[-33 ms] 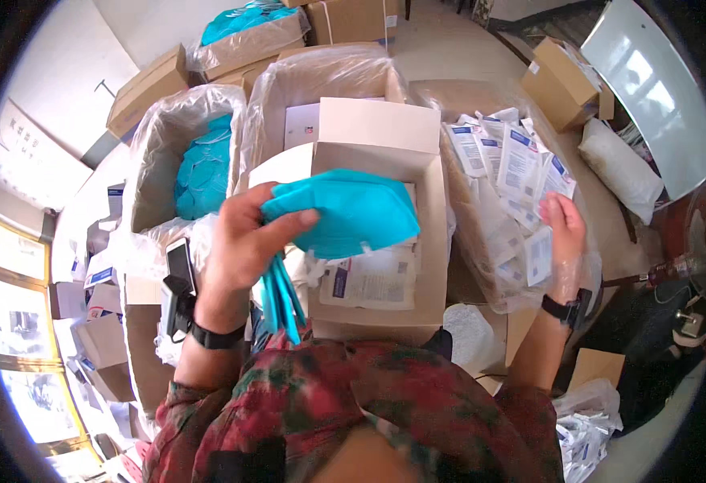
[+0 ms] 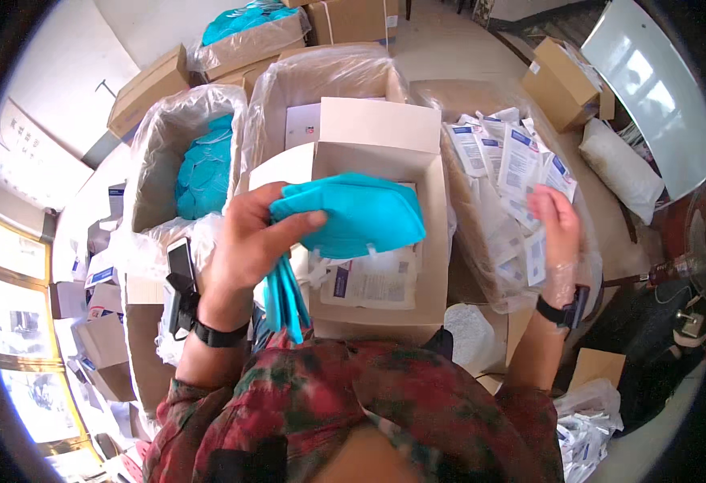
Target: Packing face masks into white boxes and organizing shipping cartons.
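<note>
1. At the far left, a plastic-lined carton (image 2: 160, 161) stands open, with a heap of teal masks (image 2: 204, 173) inside it. Its near rim sits just beyond the left wrist.
2. A phone (image 2: 181, 262) stands clipped just left of the left wrist, close against the black wristband.
3. The left hand (image 2: 244, 241) is closed on a stack of teal folded masks (image 2: 353, 213), thumb pressed on the top face and fingers curled beneath. The stack juts rightward from the hand and hangs over the open mouth of the small cardboard box (image 2: 377, 137).
4. Teal straps (image 2: 284, 298) dangle from below the hand, down past the box's near left corner toward the person's chest.
5. Inside the box, under the stack, a printed leaflet (image 2: 373, 282) lies flat on the bottom. The box's back flap stands upright and its side walls rise to either side of the stack, so open room lies mostly straight above the box.
6. Right of the box, a clear plastic bag (image 2: 470, 241) holds many white-and-blue sachets (image 2: 506, 157), its wall touching the box's right side.
7. The right hand (image 2: 558, 221) rests among the sachets with fingers loosely spread; whether it grips one I cannot tell. It sits well apart from the mask stack, with the box's right wall between them.
8. Further right, a white pouch (image 2: 619, 169) lies on the floor beside a brown carton (image 2: 558, 76).
</note>
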`<move>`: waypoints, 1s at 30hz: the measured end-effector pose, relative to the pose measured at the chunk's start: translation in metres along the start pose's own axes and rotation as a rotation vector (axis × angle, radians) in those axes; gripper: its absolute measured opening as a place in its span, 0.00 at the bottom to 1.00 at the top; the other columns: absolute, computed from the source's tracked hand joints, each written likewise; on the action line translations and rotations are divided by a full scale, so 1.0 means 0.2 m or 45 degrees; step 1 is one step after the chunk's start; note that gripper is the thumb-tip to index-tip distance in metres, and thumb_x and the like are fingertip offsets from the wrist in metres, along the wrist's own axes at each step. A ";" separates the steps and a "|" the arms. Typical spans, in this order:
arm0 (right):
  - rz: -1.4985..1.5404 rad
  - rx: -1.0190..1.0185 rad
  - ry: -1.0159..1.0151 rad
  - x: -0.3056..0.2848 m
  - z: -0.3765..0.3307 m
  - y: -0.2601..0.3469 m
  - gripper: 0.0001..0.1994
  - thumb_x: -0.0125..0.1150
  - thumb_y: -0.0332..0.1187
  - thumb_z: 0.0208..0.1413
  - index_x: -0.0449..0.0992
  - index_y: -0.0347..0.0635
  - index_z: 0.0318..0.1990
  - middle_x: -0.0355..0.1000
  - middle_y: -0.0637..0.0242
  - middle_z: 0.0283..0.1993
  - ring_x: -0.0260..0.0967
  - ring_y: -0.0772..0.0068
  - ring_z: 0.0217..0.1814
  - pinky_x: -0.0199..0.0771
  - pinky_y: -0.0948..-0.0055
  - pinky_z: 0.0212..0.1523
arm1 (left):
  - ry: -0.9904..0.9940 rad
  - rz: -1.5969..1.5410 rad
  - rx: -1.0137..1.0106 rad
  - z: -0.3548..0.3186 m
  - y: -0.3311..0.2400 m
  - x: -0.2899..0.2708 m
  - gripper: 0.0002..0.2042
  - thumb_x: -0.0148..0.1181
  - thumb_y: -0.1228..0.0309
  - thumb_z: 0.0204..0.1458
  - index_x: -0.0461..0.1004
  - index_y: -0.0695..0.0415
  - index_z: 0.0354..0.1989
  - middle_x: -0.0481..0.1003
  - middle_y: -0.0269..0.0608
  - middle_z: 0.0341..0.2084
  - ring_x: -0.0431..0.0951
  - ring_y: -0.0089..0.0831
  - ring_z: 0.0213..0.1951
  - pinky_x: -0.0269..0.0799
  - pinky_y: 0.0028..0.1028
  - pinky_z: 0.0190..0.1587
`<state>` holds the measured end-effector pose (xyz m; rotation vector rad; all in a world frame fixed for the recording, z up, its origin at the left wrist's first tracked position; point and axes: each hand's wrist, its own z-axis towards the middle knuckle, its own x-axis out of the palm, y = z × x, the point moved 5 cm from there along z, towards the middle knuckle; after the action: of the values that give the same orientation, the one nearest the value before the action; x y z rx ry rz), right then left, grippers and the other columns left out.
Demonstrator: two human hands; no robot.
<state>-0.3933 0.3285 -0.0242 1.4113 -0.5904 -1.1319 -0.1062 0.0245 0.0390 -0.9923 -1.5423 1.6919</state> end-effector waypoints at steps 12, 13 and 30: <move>0.018 -0.437 0.521 0.69 -0.25 0.66 0.06 0.57 0.26 0.56 0.76 0.35 0.39 0.75 0.66 0.31 0.69 0.83 0.33 0.70 0.80 0.35 | -0.094 0.177 0.012 -0.12 0.00 -0.14 0.10 0.62 0.72 0.53 0.77 0.67 0.39 0.77 0.33 0.27 0.72 0.16 0.31 0.68 0.19 0.33; 0.006 -0.440 0.428 0.64 -0.23 0.64 0.05 0.57 0.26 0.56 0.76 0.35 0.38 0.75 0.66 0.31 0.69 0.83 0.33 0.69 0.80 0.34 | -0.165 0.224 0.005 -0.13 -0.01 -0.20 0.10 0.61 0.71 0.53 0.77 0.66 0.39 0.77 0.33 0.28 0.72 0.17 0.31 0.68 0.19 0.33; -0.081 -0.876 0.752 0.93 -0.41 0.99 0.07 0.59 0.22 0.49 0.73 0.37 0.37 0.71 0.55 0.40 0.72 0.58 0.44 0.71 0.68 0.43 | 0.004 -0.229 0.111 -0.15 -0.05 -0.13 0.13 0.58 0.66 0.56 0.77 0.62 0.43 0.76 0.32 0.28 0.70 0.15 0.26 0.65 0.17 0.28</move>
<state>-0.1945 0.1650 0.0965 1.0711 0.2549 -0.7882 -0.0664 0.0189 0.0519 -0.7870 -1.4946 1.6159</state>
